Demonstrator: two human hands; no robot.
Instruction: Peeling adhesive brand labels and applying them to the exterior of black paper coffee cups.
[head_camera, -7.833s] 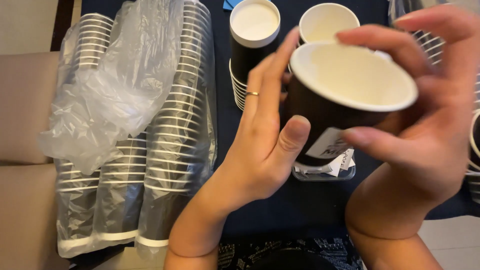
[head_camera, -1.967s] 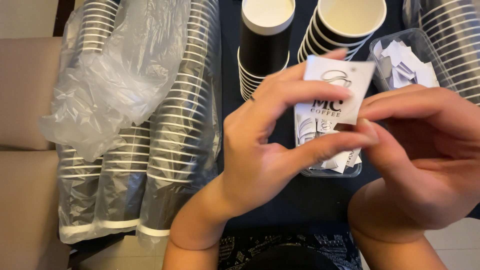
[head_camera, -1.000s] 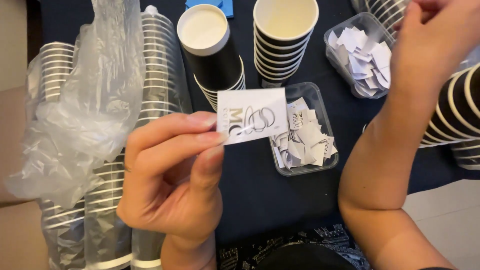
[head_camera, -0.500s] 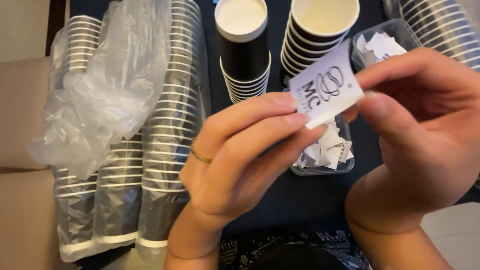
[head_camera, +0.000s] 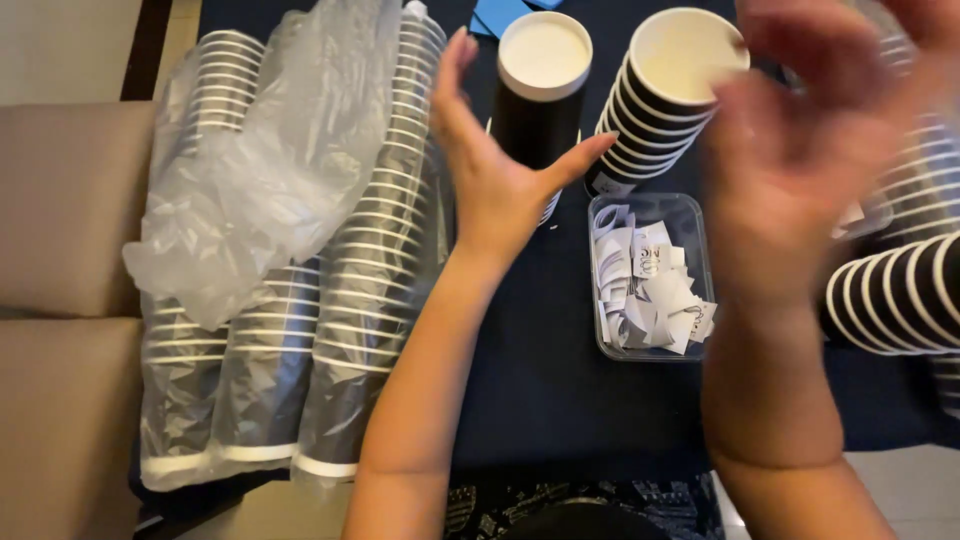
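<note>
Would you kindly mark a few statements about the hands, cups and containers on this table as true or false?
1. The left hand is at the upside-down black cup. True.
2. The clear tray near the middle is empty. False: it holds white paper slips.
3. The stack of upright cups stands right of the upside-down cup. True.
4. The bagged cup stacks stand upright. False: they lie on their sides in clear plastic.
5. The right hand is sharply in focus. False: it is motion-blurred.
</note>
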